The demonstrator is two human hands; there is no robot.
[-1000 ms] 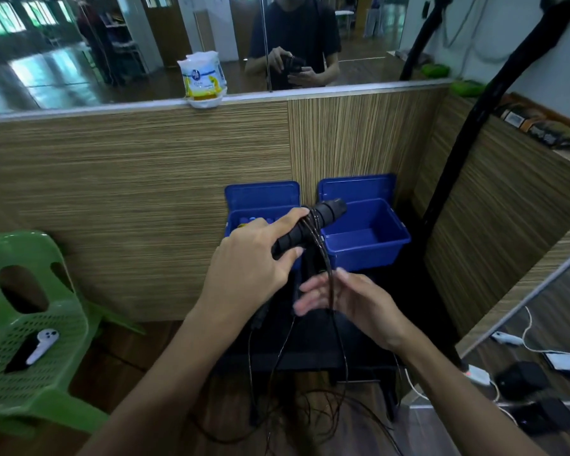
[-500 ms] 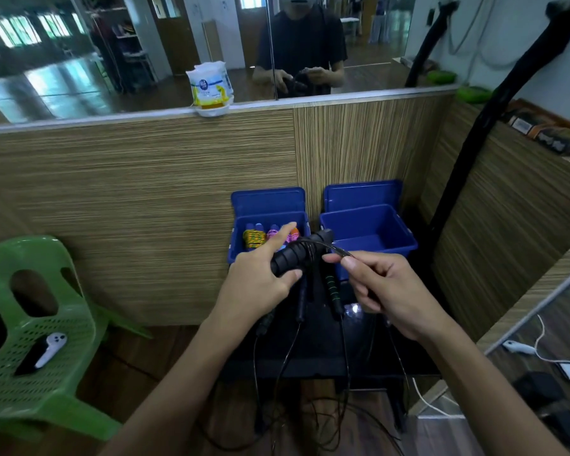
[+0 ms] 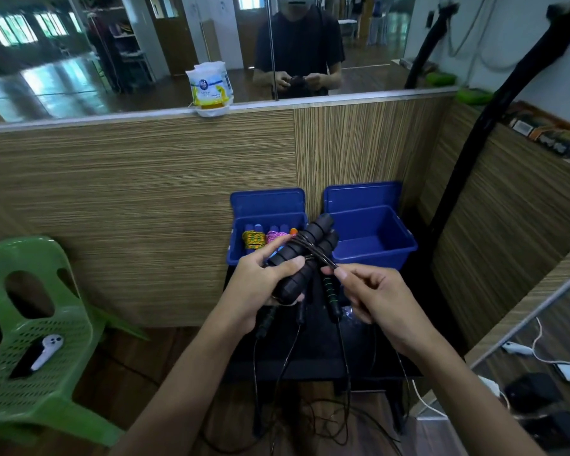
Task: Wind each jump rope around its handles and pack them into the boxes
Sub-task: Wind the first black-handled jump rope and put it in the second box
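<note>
My left hand (image 3: 259, 284) grips two black foam jump rope handles (image 3: 305, 250), held together and tilted up to the right. Thin black rope (image 3: 316, 251) crosses over the handles in several turns. My right hand (image 3: 371, 294) pinches that rope just right of the handles. Behind the handles stand two blue boxes on a dark table: the left box (image 3: 267, 205) holds wound ropes in yellow, pink and orange, and the right box (image 3: 372, 232) is empty. More handles, one with green stripes (image 3: 329, 291), lie on the table below my hands, their ropes hanging to the floor.
A wood-grain partition wall (image 3: 145, 192) runs behind the boxes, with a mirror above it and a white pack (image 3: 209, 88) on its ledge. A green plastic chair (image 3: 30, 324) with a white controller stands at the left. Loose rope tangles on the floor (image 3: 310, 419). Cables and devices lie at the lower right.
The right hand came up from below the handles, took hold of the rope and drew it across them. The handles dropped lower, uncovering the wound ropes in the left box.
</note>
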